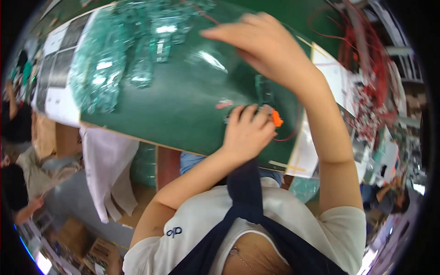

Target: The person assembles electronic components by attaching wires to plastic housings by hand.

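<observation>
I have the left hand (247, 130) down on the green table (169, 107), its fingers bent and fairly close together, with an orange piece (277, 118) showing at their right side; I can't tell from here whether they pinch it or only rest against it. A thin red wire (293, 134) curves away to the right of those fingers. Just left of their tips I see a small pinkish-red piece (224, 104) lying on the table, and just beyond them a narrow dark, glossy item (264, 89). My right hand (272, 48) is up in the air farther out, its fingers reaching leftward and smeared by blur, so I can't say how wide they stand or whether they hold anything. A red strand (207, 16) shows near their tips, too faint for me to say if it touches. Well to the left of both sets of fingers lies a heap of clear plastic bags (101, 64); out to the right, past the right forearm, hangs a tangle of red wires (362, 59).
</observation>
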Demonstrator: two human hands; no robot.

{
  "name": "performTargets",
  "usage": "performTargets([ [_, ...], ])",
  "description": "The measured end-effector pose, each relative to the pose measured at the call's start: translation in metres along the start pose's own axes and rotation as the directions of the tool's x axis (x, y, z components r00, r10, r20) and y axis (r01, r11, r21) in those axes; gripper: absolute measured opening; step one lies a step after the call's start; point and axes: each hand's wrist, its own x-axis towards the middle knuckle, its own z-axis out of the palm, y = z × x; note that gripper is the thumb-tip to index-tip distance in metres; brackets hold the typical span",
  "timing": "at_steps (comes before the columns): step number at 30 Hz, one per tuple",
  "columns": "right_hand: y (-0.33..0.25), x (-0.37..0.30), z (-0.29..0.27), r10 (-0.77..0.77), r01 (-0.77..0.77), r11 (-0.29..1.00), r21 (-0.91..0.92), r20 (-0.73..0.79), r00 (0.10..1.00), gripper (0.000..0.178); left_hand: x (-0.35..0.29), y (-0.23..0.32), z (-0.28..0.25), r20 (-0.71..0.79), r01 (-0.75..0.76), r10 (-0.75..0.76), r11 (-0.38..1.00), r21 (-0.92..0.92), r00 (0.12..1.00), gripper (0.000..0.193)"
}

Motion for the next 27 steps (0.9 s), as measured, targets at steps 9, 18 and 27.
performTargets([
  [9, -0.063, -0.255, -0.048, 0.515, -0.399, 0.839, -0.370, 0.305, 0.801, 0.047, 0.003, 0.004, -0.004, 0.073, -0.010, 0.010, 1.000, -0.003, 0.997, 0.043],
  [18, -0.110, -0.254, -0.023, 0.914, -0.914, 0.405, 0.033, -0.016, 0.405, 0.069, 0.003, 0.007, 0.001, 0.056, 0.129, -0.121, 0.975, -0.179, 0.991, 0.074],
  [27, -0.124, -0.159, 0.005, 0.862, -0.852, 0.492, 0.177, 0.041, 0.506, 0.075, -0.006, 0.005, 0.011, 0.035, 0.232, -0.242, 0.867, -0.441, 0.970, 0.096],
])
